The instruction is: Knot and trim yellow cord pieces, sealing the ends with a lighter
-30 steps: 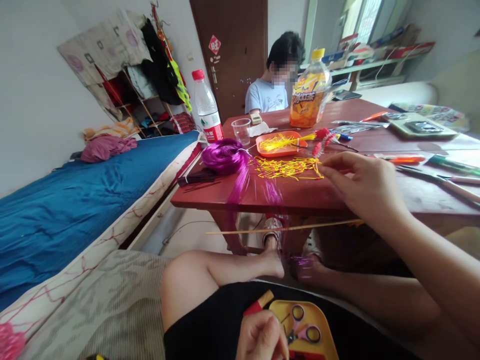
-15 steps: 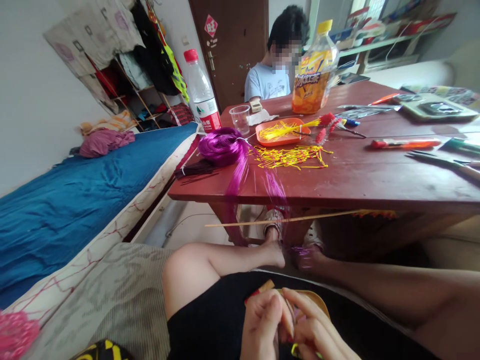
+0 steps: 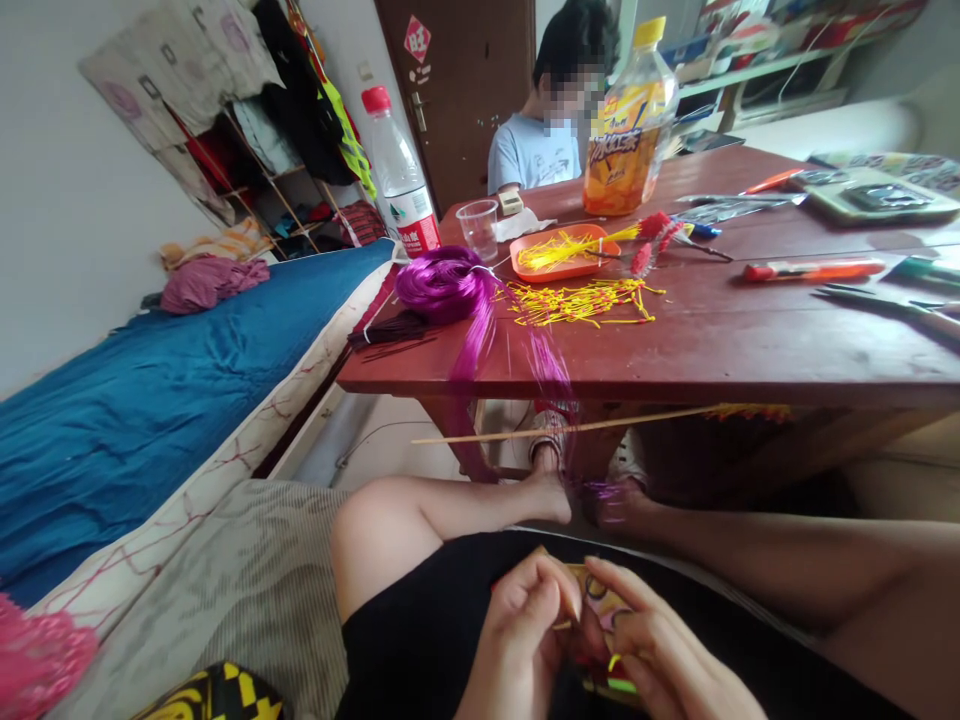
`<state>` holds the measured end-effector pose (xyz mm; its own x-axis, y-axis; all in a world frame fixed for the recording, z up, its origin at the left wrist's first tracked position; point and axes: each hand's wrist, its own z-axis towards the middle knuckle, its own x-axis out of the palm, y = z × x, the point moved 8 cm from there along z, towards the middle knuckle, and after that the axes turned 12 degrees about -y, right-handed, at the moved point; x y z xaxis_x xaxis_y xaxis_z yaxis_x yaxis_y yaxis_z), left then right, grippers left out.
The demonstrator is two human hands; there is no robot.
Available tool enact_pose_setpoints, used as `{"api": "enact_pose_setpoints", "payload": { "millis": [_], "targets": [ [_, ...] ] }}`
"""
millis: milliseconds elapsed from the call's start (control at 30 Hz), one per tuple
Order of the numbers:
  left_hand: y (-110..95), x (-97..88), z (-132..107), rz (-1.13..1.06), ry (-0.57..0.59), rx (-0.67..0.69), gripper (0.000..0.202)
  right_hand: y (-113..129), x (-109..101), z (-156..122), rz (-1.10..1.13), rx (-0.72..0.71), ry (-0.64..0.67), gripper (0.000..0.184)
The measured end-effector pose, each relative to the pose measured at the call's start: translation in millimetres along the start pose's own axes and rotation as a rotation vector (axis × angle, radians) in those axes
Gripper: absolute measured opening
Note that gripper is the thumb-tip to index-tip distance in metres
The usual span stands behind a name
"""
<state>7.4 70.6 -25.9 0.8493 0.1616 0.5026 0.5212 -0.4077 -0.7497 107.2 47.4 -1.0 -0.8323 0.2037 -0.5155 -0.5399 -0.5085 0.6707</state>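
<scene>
Both my hands are low over my lap. My left hand is curled, thumb and fingers pinched together on something small I cannot make out. My right hand sits beside it, fingers bent, with a thin yellow-green piece showing under them. Between the hands lies a yellow tray, mostly hidden. A thin wooden stick lies level in front of the red-brown table. On the table a bundle of purple thread hangs over the edge, next to yellow strips.
An orange tray of yellow strips, a plastic cup, a water bottle and an orange drink bottle stand on the table. Another person sits at its far side. A blue-covered bed is left. Tools lie at right.
My right hand left the yellow strips on the table and came down to my lap beside my left hand. The two hands now cover the yellow tray and scissors.
</scene>
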Motion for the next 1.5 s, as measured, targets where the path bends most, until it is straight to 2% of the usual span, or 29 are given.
{"api": "enact_pose_setpoints", "payload": {
  "millis": [100,167,300,400,533,700,867,1267,1367,1433,1500],
  "targets": [
    [18,-17.3,-5,0.112,-0.074,-0.251,0.029,2,-20,13,-0.078,-0.071,0.01,0.016],
    [25,-24.5,-8,0.213,-0.072,-0.336,0.031,5,-28,19,-0.12,-0.129,0.017,0.016],
    [32,-25.7,-10,0.32,-0.035,-0.41,0.033,9,-30,22,-0.242,-0.243,0.029,0.021],
    [35,-25.1,-8,0.343,-0.059,-0.429,0.031,11,-29,21,-0.309,-0.325,0.039,0.024],
    [41,-23.6,-7,0.269,-0.088,-0.5,0.03,14,-29,18,-0.371,-0.405,0.039,0.031],
    [49,-17.3,-10,0.15,-0.039,-0.62,0.033,22,-23,15,-0.393,-0.484,0.083,0.032],
    [51,-14.9,-12,0.106,0.011,-0.634,0.034,28,-19,18,-0.404,-0.574,0.1,0.034],
    [49,-12.0,-13,0.15,0.006,-0.639,0.036,21,-15,14,-0.376,-0.544,0.11,0.03],
    [43,-11.6,-10,0.165,-0.025,-0.568,0.033,13,-23,15,-0.368,-0.442,0.05,0.03],
    [37,-14.5,-6,0.182,-0.088,-0.492,0.03,6,-31,14,-0.347,-0.339,-0.02,0.027],
    [30,-17.1,-3,0.189,-0.146,-0.422,0.027,6,-33,11,-0.331,-0.32,-0.057,0.023]
  ]
}}
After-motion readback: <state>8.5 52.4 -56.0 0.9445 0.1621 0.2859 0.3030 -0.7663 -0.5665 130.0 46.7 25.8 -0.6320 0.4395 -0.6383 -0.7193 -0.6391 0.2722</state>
